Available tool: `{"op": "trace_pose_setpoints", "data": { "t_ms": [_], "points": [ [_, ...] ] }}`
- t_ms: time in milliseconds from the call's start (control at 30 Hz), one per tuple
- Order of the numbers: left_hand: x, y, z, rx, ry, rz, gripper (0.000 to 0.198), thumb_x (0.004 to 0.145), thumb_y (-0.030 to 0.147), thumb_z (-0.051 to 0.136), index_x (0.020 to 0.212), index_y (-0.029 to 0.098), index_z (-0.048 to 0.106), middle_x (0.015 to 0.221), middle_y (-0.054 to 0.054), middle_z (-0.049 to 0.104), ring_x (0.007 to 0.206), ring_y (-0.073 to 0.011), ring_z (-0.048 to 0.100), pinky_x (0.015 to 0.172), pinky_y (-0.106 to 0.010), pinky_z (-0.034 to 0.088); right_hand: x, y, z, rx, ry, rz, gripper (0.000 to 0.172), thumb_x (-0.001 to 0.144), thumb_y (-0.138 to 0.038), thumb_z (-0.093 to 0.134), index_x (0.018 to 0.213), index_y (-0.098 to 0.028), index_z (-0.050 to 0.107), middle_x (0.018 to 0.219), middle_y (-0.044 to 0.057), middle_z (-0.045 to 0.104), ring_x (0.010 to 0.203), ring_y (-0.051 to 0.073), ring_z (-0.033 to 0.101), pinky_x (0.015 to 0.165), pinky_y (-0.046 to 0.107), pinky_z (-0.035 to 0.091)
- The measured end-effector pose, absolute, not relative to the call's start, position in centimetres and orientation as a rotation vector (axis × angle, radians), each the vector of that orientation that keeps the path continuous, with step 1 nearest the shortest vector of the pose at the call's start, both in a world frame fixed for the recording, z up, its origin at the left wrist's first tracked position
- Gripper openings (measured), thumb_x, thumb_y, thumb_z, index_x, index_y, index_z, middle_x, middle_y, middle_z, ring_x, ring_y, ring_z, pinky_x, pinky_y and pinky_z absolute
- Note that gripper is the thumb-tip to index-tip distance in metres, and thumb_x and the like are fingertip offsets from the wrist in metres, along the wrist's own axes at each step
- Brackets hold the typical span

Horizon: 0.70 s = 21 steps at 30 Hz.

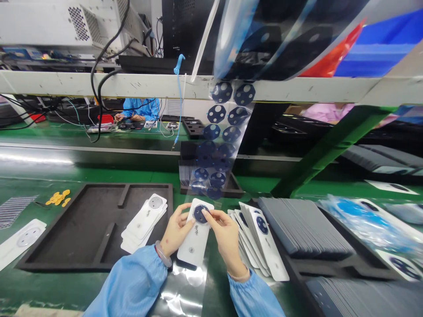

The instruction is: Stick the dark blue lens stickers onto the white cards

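Observation:
Between my hands is a white phone back cover [193, 246] with dark lettering and a dark round camera sticker [200, 213] at its top end. My left hand [176, 230] grips the cover along its left edge, thumb on the front. My right hand [225, 226] pinches at the sticker's right side, thumb tip on it and fingers curled behind. A clear strip of dark stickers [214, 132] hangs just beyond the cover. Right of my right hand, a fanned stack of white covers with dark camera circles [269, 251] lies on the green bench.
Left of me, a black foam tray [76, 229] carries white covers with pale camera circles [145, 224]. Yellow round pieces [58, 198] lie beyond its left side. Grey panels [304, 224] fill a tray at right. A white beam [139, 88] crosses ahead; a co-worker's blue sleeves [145, 108] show behind it.

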<state>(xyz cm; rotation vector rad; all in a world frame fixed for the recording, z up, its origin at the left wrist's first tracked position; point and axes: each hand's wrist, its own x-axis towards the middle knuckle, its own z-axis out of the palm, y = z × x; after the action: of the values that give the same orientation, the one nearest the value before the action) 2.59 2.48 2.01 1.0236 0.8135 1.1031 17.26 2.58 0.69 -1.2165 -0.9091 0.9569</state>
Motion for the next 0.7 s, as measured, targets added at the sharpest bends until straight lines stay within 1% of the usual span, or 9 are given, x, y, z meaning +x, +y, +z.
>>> {"op": "trace_pose_setpoints", "data": {
  "t_ms": [367, 500, 700],
  "points": [
    [2.72, 2.43, 2.01, 1.025, 0.807, 1.102, 0.054, 0.077, 0.038, 0.072, 0.12, 0.018, 0.046, 0.101, -0.011, 0.074, 0.077, -0.0214, 0.072, 0.066, -0.029, 0.054, 17.27, 2.65, 0.27, -1.219, -0.917, 0.938, 0.036, 0.062, -0.048, 0.083, 0.076, -0.017, 0.072, 0.075, 0.005, 0.071, 0.067, 0.019, 0.064, 0.062, 0.029, 0.053],
    [2.72, 2.43, 1.98, 1.029, 0.814, 1.102, 0.054, 0.077, 0.038, 0.072, 0.121, 0.018, 0.046, 0.102, -0.011, 0.074, 0.081, -0.0218, 0.072, 0.067, -0.028, 0.054, 17.22, 2.57, 0.37, -1.23, -0.907, 0.932, 0.037, 0.061, -0.049, 0.083, 0.074, -0.017, 0.072, 0.073, 0.005, 0.071, 0.065, 0.018, 0.062, 0.061, 0.029, 0.052],
    [2.7, 2.38, 2.01, 1.031, 0.807, 1.102, 0.054, 0.078, 0.037, 0.072, 0.12, 0.018, 0.046, 0.101, -0.012, 0.074, 0.08, -0.021, 0.072, 0.067, -0.028, 0.054, 17.2, 2.52, 0.66, -1.221, -0.903, 0.949, 0.036, 0.061, -0.047, 0.084, 0.075, -0.017, 0.072, 0.072, 0.004, 0.07, 0.066, 0.018, 0.063, 0.062, 0.029, 0.052]
  ]
}}
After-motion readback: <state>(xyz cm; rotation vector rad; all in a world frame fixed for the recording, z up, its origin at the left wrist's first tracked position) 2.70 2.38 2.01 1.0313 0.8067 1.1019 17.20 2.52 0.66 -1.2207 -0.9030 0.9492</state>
